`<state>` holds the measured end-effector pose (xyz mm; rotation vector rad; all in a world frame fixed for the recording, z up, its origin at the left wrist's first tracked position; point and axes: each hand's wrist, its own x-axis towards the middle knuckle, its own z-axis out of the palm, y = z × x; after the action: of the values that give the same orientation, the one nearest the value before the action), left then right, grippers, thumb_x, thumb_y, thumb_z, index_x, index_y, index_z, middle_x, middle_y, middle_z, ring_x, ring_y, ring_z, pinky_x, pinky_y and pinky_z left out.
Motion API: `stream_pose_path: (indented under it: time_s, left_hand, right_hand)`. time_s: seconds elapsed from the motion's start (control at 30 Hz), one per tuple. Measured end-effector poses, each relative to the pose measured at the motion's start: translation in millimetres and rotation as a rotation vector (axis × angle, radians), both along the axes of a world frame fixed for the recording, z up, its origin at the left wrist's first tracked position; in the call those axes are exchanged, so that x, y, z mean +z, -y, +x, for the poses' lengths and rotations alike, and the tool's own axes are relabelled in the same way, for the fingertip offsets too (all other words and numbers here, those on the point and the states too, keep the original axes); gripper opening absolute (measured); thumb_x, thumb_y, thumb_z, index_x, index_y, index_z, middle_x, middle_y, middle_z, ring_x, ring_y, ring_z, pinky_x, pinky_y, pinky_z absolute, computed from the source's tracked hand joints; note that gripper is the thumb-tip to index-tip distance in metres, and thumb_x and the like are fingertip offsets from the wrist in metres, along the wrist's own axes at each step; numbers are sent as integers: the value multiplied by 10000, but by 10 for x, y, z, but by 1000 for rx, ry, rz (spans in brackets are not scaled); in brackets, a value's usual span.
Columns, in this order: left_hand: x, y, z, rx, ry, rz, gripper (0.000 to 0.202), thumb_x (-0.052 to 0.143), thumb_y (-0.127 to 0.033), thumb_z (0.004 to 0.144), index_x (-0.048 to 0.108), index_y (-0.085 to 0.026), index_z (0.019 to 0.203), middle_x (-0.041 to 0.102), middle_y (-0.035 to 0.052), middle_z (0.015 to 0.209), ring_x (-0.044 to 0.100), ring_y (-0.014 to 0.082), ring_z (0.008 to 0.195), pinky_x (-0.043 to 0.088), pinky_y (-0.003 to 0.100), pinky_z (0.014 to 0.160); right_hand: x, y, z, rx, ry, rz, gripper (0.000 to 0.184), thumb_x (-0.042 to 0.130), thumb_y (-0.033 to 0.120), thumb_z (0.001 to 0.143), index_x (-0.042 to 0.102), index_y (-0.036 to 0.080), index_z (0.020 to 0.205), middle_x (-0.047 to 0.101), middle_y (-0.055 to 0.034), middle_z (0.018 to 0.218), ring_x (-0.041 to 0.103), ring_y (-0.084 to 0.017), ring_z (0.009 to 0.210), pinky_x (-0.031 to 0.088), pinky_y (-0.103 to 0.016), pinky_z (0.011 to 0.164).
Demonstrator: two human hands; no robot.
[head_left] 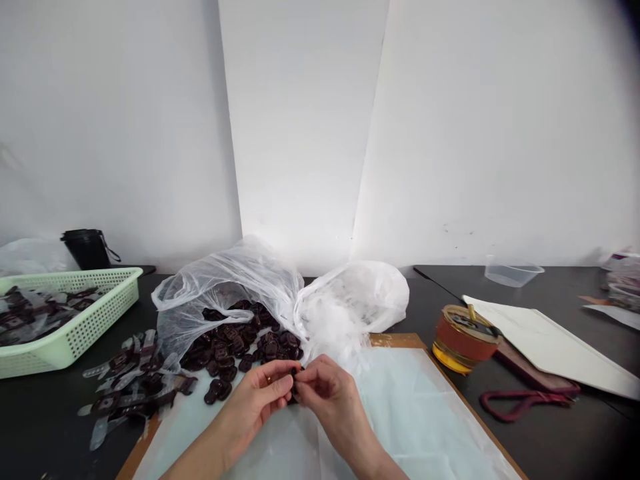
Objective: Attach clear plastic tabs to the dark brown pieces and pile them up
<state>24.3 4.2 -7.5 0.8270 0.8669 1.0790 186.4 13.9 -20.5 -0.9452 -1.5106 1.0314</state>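
My left hand (260,393) and my right hand (327,393) meet over a pale sheet (410,407) on a board, fingertips pinched together on one small dark brown plastic piece (295,381). Just beyond them an open white plastic bag (225,287) spills a heap of the same dark pieces (240,343). A few loose pieces (216,391) lie by my left hand.
A pale green basket (85,320) at the left holds dark pieces with clear tabs; more of these (135,383) lie scattered on the dark table. At the right are a round amber tin (463,337), a red cord (525,402), white sheets (545,340) and a clear tub (513,273). A black cup (86,248) stands at the back left.
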Motion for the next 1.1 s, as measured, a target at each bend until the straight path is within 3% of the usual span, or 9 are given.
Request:
stream_pose_path:
  time_s: [0.13, 0.57, 0.8, 1.0, 1.1]
  left_hand:
    - [-23, -6, 15, -11, 10, -6, 316, 816, -232, 738, 772, -178, 1046, 703, 29, 823, 537, 81, 664, 452, 190, 661]
    - [-142, -16, 55, 31, 66, -4, 311, 796, -240, 767, 761, -181, 1070, 697, 29, 850, 535, 71, 652, 451, 192, 672]
    - [-23, -13, 44, 3, 20, 4, 264, 821, -243, 712, 797, -148, 956, 663, 18, 691, 518, 92, 615, 423, 196, 604]
    - [89, 29, 30, -21, 13, 36, 329, 713, -397, 810, 784, -160, 1027, 704, 64, 793, 570, 157, 728, 453, 243, 636]
    - [53, 23, 9, -61, -33, 59, 313, 737, -359, 803, 777, -176, 1055, 705, 43, 771, 538, 129, 677, 432, 228, 633]
  right_hand:
    - [22, 18, -14, -76, 145, 99, 146, 610, 118, 779, 650, 160, 645, 548, -4, 727, 548, -125, 623, 412, -219, 522]
    - [42, 32, -10, -137, 257, 156, 159, 563, 66, 747, 577, 170, 628, 540, 4, 699, 534, -120, 591, 419, -221, 530]
    - [159, 52, 25, -111, 233, 209, 136, 532, 131, 813, 536, 190, 691, 536, -3, 744, 503, -122, 596, 397, -230, 524]
    - [211, 57, 76, -48, 270, 242, 125, 494, 94, 786, 505, 197, 716, 519, -6, 781, 495, -118, 592, 401, -236, 528]
    - [202, 53, 85, -31, 295, 248, 123, 498, 101, 788, 508, 194, 709, 518, -7, 776, 497, -120, 592, 404, -240, 533]
